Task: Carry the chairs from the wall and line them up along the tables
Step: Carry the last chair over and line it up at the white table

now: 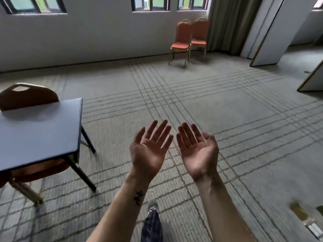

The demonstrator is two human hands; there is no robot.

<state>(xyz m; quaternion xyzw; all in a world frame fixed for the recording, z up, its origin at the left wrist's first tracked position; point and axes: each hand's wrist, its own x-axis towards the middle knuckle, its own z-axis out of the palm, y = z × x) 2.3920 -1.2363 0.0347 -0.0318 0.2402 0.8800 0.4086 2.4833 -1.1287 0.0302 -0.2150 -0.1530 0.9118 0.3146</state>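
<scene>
While both palms face upward, the left hand [148, 151] and the right hand [197, 149] are held side by side without touching. Their fingers are straight and slightly spread and grasp nothing. Both hang over the lined carpet [244, 105] to the right of the table [38, 130].

Two orange chairs with gilt frames stand close together against the far wall, well beyond the table and to its right. The left chair [181, 37] sits slightly forward, and the right chair [199, 34] is just beside a grey-green curtain [229, 23]. Neither hand is near them.

A brown chair back [28, 96] rises behind the table's far edge. Another chair [40, 169] is tucked under the table's near corner, with one gilt leg showing on the carpet. The table has a blue-grey top and dark legs.

A dark mark [139, 197] shows on the left forearm. Between the forearms appear a shoe [153, 206] and a checked trouser leg [151, 226]. White partition panels [272, 32] stand well to the right of the table. Windows [151, 4] line the wall beyond it.
</scene>
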